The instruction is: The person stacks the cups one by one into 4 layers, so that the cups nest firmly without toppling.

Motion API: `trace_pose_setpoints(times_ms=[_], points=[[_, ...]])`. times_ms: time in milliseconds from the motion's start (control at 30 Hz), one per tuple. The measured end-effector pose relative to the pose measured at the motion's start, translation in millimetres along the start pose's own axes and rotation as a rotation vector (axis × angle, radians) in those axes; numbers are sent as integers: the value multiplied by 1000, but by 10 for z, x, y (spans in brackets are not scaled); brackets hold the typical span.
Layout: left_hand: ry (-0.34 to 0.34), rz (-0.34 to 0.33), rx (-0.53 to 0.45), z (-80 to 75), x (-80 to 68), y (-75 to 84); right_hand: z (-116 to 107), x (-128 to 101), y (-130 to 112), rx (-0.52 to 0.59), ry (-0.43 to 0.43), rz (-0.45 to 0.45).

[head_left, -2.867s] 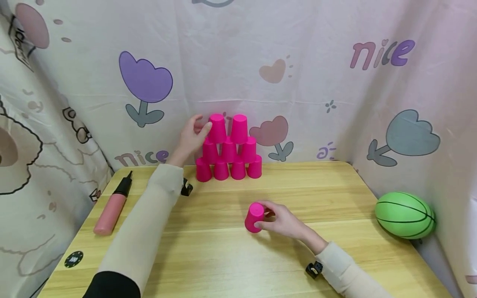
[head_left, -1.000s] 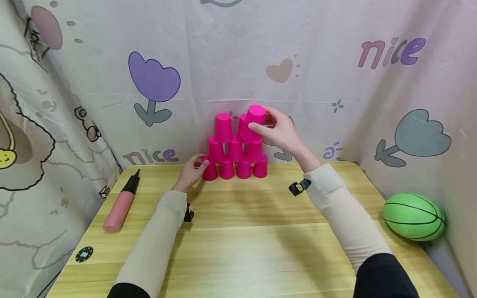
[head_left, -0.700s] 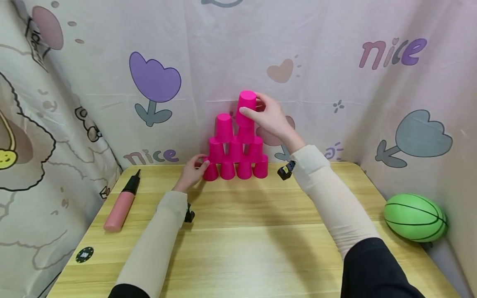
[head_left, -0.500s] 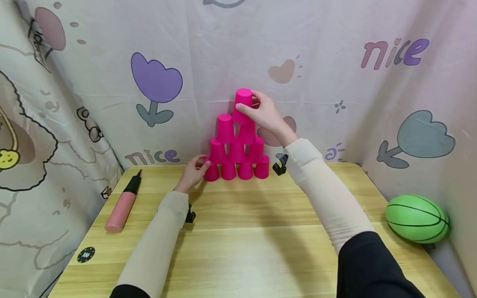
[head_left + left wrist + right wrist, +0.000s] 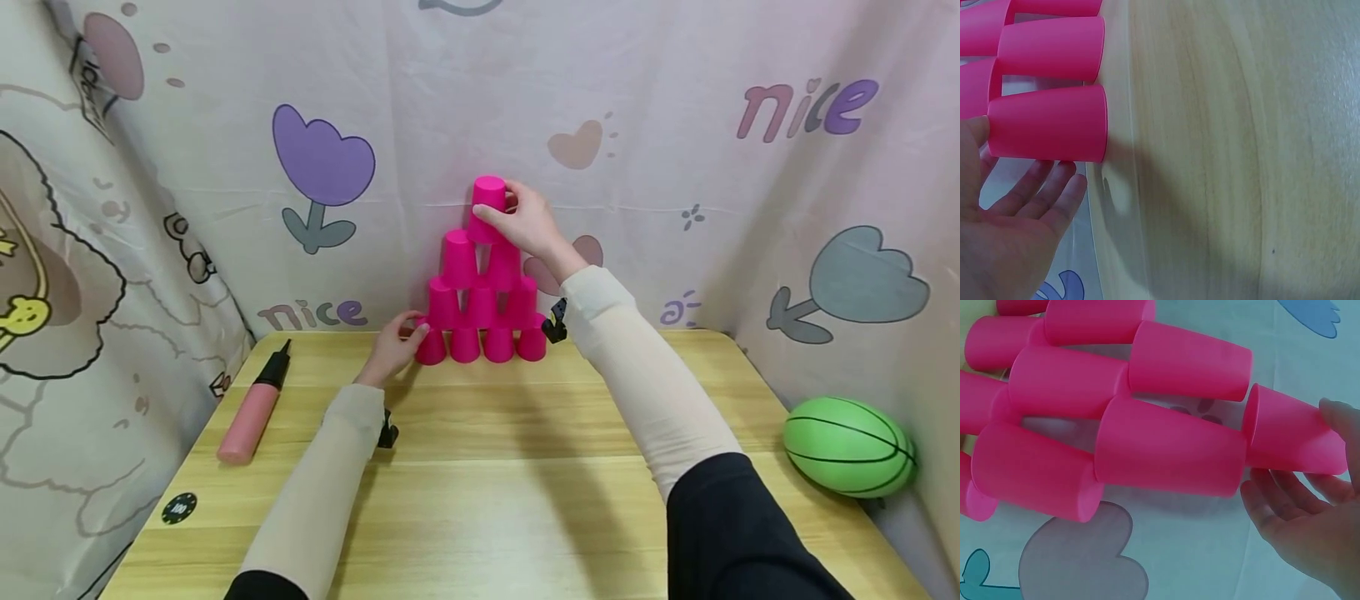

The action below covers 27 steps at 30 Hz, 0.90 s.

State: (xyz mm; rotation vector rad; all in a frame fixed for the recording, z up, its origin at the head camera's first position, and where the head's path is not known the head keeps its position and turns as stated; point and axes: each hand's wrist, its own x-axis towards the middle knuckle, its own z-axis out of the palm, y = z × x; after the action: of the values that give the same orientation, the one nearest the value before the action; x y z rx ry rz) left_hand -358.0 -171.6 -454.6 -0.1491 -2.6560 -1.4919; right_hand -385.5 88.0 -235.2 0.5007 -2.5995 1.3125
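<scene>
Upside-down pink plastic cups form a stacked pyramid (image 5: 480, 308) at the table's back edge, in front of the curtain. My right hand (image 5: 527, 221) holds the topmost cup (image 5: 489, 198), thumb on the near side and fingers behind. In the right wrist view that cup's rim is right at the tops of the two cups under it. Low on the left, my left hand (image 5: 393, 350) is at the bottom-row end cup (image 5: 1050, 125). Its thumb touches the cup's upper end, while the other fingers reach loosely along its outer side.
On the table's left lie a pink hand pump (image 5: 255, 408) with a black nozzle and a black chip (image 5: 179, 508) marked 100. A green ball (image 5: 849, 447) with black lines sits at the right edge. A patterned curtain (image 5: 637, 275) hangs behind.
The right hand has lifted a cup from the table's middle to the pyramid's top, then left over the two upper cups. The left hand has dropped from the upper left cup to the bottom-row end cup.
</scene>
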Motion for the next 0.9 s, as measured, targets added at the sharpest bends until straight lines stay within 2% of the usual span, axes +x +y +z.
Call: trace_pose_setpoints(times_ms=[600, 900], points=[[-22, -10, -14, 48, -1, 35, 30, 21, 20, -10, 10, 16], [-24, -3, -4, 69, 10, 84, -89, -35, 21, 36, 15, 31]])
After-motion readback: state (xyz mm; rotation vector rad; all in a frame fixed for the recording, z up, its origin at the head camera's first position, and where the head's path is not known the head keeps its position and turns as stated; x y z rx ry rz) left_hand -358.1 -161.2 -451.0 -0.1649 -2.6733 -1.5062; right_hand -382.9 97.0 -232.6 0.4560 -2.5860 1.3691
